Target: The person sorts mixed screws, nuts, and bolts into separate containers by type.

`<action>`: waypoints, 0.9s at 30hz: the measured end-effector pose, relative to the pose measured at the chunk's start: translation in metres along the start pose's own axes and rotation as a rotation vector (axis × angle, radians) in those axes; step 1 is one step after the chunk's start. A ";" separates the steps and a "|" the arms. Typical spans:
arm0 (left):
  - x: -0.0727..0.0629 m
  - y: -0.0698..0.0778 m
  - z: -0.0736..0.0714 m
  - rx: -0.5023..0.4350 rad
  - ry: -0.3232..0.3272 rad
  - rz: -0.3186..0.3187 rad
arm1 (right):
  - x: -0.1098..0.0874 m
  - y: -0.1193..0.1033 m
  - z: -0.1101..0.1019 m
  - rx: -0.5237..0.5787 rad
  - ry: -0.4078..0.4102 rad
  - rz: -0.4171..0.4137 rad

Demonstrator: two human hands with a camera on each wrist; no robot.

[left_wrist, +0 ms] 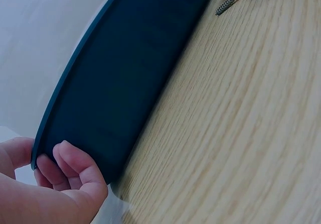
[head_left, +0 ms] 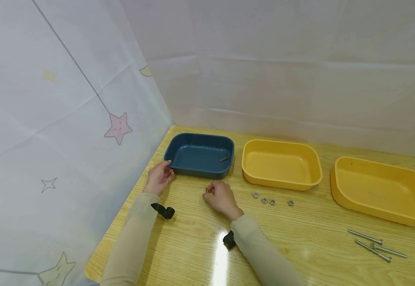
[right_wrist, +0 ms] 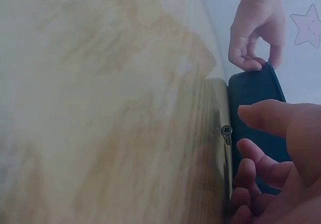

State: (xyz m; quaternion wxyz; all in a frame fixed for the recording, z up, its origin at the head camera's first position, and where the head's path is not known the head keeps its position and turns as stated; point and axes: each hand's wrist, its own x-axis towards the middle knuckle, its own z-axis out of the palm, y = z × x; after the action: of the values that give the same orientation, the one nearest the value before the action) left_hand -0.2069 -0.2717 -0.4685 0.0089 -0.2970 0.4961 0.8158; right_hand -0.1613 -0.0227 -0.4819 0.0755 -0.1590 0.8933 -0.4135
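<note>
Basically, it came down to the right hand and one small screw: the screw sat off the fingertips' side, to the hand's left, near the near wall of the blue tray. Right hand much nearer; left hand well apart, at the tray's left end. Long axis: the left wrist view had the threaded tip aimed toward the left hand's side, screw head at the far end; the right wrist view looked almost straight onto the cross-slotted head. Too tiny in the head view to fix the exact angle. Thumb and forefinger of the right hand were apart, screw just past the gap; couldn't tell if any finger touched it, or whether it was resting on the table or raised.

Left hand was clamped on the blue tray's rim at the near left corner, thumb one side, fingers curled under on the other.

Counts: blue tray, one, with what read as two small brassy screws inside, toward its right end. Yellow trays, two: middle one, right one. Nuts, four, in a loose row before the middle tray. Long bolts, three, lying close together before the right tray.
</note>
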 end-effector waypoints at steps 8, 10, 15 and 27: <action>0.001 -0.001 -0.001 -0.005 0.006 0.001 | 0.003 0.000 0.003 -0.072 -0.024 0.033; 0.001 -0.001 0.000 -0.006 0.007 0.001 | 0.003 -0.001 0.003 -0.082 -0.025 0.041; 0.001 0.000 0.001 -0.003 0.012 -0.002 | 0.004 -0.002 0.004 -0.098 -0.025 0.058; 0.001 0.000 0.000 0.020 0.016 -0.007 | 0.009 0.000 0.003 -0.137 -0.026 0.065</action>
State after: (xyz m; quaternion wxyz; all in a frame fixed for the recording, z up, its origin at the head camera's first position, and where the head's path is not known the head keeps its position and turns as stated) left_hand -0.2080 -0.2716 -0.4690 0.0107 -0.3054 0.5032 0.8084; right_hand -0.1688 -0.0282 -0.4839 0.0896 -0.1400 0.9233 -0.3464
